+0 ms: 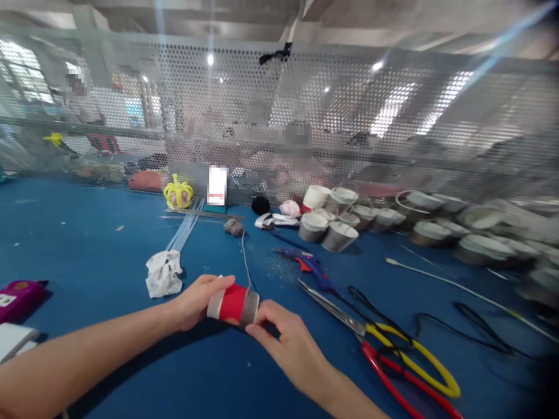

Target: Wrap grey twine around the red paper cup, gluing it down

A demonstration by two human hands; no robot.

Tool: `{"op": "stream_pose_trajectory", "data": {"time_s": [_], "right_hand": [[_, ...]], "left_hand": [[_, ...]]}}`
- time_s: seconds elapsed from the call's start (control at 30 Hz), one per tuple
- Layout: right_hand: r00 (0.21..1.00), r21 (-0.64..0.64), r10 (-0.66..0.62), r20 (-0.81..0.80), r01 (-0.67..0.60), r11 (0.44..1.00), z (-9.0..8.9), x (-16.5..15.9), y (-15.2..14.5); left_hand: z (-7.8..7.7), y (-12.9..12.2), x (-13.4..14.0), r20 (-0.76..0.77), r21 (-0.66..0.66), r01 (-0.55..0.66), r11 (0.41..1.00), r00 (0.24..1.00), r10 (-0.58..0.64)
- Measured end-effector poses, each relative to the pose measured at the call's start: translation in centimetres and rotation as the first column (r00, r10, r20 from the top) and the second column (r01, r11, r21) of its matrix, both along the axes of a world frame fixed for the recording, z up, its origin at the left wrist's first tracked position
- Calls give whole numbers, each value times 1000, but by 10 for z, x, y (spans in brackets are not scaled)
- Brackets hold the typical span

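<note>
A red and white paper cup (231, 304) lies on its side between my hands, just above the blue tabletop. Around its right end runs a band of wound grey yarn (250, 308). One strand leads from the band up to a small grey yarn ball (234, 227) on the table. My left hand (196, 301) is closed around the cup's left end, thumb on top. At the right end, my right hand (290, 340) is closed, thumb and bent fingers pinching the wrapped edge; whether they also hold yarn is hidden.
To the right lie a blue glue gun (312, 267) and large scissors (345, 317) with red and yellow handles, tangled with black cord. Several grey-wrapped cups (340, 236) stand behind. Crumpled white tissue (163, 273) lies left. A mesh screen (227, 99) closes off the back.
</note>
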State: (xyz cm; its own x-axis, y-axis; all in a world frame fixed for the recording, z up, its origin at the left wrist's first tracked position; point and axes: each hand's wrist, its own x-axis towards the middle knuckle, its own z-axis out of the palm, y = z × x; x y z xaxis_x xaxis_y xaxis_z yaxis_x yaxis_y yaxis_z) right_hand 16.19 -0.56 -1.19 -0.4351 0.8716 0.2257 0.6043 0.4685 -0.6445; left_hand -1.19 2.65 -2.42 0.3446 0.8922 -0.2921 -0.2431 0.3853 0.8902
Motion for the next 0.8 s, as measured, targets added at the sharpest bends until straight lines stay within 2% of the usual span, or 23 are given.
{"op": "stream_pose_trajectory", "data": {"time_s": [0.1,0.3,0.43,0.57,0.67,0.8], "right_hand": [[999,-21,13,36,-12,1000,-2,1,2],[986,-38,-141,-87,138,990,2,6,7],[986,-15,-67,-150,66,998,4,6,9],[984,-135,-10,-175,-14,991,9,0,10],[984,-211,13,-179,-52,976,17,-6,11],[986,-248,48,-160,-87,965,27,-11,13]], "left_hand": [[-1,-1,-1,-15,17,2,1000,1000,-2],[4,-7,0,-124,118,59,991,991,-45],[8,-12,-1,-199,207,177,962,971,-136],[10,-16,0,-273,255,265,930,942,-193],[10,-16,0,-295,204,268,942,934,-201],[11,-12,1,-229,42,202,979,955,-187]]}}
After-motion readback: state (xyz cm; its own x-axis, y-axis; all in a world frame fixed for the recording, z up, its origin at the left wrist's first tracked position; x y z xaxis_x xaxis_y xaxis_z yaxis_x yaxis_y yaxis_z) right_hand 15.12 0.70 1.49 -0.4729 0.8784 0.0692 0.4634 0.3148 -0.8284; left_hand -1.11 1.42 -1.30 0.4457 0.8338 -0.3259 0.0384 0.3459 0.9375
